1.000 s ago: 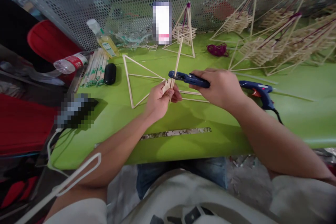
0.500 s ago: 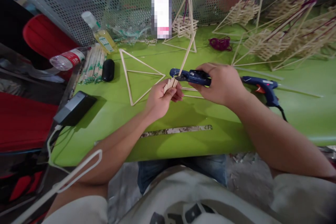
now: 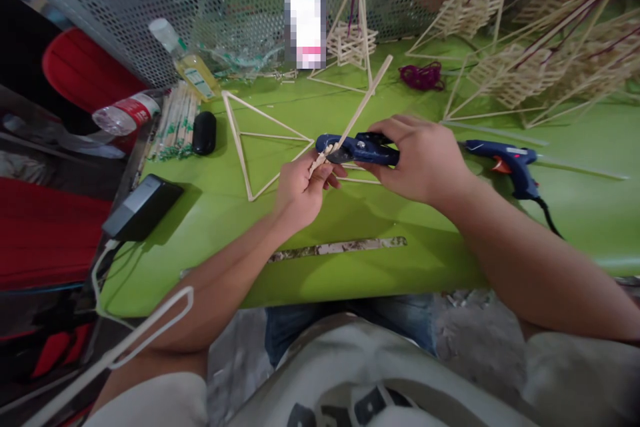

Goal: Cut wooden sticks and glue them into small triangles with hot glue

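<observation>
Short wooden sticks [image 3: 318,161] are pinched in my left hand [image 3: 304,188], fingers closed round them. My right hand [image 3: 417,157] grips a blue cutting tool [image 3: 373,149] by its handles, its jaws at the top of those sticks. A long stick [image 3: 365,103] slants up and to the right from the jaws. To the left of my hands a triangular stick frame [image 3: 243,163] lies on the green table [image 3: 350,213]. More thin sticks lie partly hidden under the tool.
Blue glue gun [image 3: 515,163] at right; purple string [image 3: 423,76] behind. Finished-looking stick structures [image 3: 520,77] stand back right, another [image 3: 353,43] at back centre beside a blurred phone [image 3: 306,20]. Left: bottle [image 3: 197,77], black box [image 3: 143,207], stick bundle [image 3: 175,123]. Patterned strip [image 3: 340,248] near front edge.
The tool's jaws have moved slightly left over the sticks in my left hand. The long stick now leans further to the right.
</observation>
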`<state>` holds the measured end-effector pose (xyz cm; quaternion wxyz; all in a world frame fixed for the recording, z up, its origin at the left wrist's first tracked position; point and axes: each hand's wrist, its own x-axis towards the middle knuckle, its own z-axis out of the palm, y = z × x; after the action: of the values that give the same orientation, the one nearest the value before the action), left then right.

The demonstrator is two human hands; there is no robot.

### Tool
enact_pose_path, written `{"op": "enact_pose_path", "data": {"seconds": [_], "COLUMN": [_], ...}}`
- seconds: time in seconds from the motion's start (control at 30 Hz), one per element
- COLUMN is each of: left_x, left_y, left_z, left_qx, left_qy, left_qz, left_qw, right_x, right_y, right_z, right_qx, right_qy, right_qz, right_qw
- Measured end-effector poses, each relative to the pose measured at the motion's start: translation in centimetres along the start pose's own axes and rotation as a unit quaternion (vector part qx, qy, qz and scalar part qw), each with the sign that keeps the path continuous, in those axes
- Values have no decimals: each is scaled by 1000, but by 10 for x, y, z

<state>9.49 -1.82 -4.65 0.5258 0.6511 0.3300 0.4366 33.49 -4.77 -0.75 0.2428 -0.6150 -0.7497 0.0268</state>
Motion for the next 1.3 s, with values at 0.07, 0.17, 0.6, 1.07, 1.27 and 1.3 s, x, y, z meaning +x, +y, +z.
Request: {"op": "enact_pose_path", "data": {"seconds": [0.07, 0.17, 0.6, 1.07, 1.27, 1.3], "left_x": [-1, -1, -2, -6, -3, -4], "left_y": [-3, -4, 6, 11, 2, 2], "left_z": [0, 1, 2, 6, 6, 6], "left_qx": [16, 12, 52, 49, -8, -10], "left_qy": [-6, -17, -9, -26, -61, -62], "left_qz": [20, 42, 79, 114, 147, 138], "left_qw": [1000, 999, 995, 992, 987, 988], "right_x": [-1, -2, -6, -7, -8, -8], "right_y": [-2, -3, -6, -10, -13, -13], "right_z": [-1, -4, -4, -3, -3, -3], "right_qx": [13, 5, -18, -44, -60, -61], "right_qy": [-4, 8, 36, 61, 41, 41], "right_qz": [5, 8, -10, 0, 19, 22], "right_qw": [1000, 1000, 999, 997, 997, 997]}}
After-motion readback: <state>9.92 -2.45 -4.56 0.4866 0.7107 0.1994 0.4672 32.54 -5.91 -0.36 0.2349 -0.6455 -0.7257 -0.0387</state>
